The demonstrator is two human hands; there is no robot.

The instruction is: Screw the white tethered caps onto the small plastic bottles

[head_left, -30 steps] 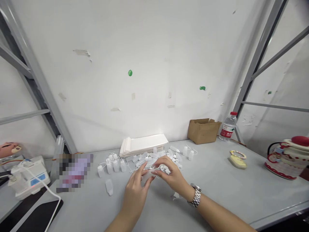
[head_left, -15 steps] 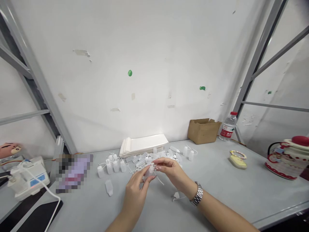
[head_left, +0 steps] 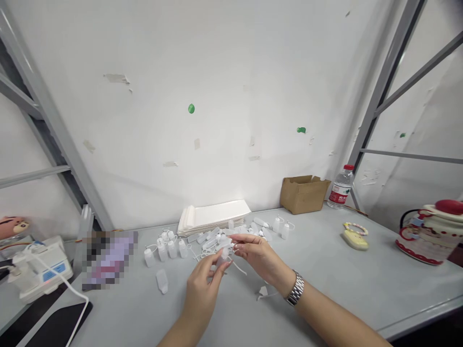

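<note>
Near the middle of the grey table, my left hand (head_left: 204,279) grips a small translucent bottle (head_left: 223,256) upright between thumb and fingers. Just to its right, my right hand (head_left: 255,250), with a metal watch on the wrist, pinches a small white cap (head_left: 231,244) by the bottle's mouth; a thin white strap hangs below. Behind the hands lies a pile of loose bottles and white straps (head_left: 213,238). Several capped bottles (head_left: 171,248) stand to the left, and one bottle without a cap (head_left: 162,281) lies in front of them.
A stack of white sheets (head_left: 213,217) rests by the wall. An open cardboard box (head_left: 304,195) and a water bottle (head_left: 341,188) stand at the back right. Farther right are a yellow case (head_left: 355,239) and a decorated jar (head_left: 430,236). A power strip (head_left: 47,267) sits left.
My right hand has drawn slightly away from the bottle's mouth, with the white cap in its fingers. My left hand still holds the bottle, a little lower. The view has shifted slightly.
</note>
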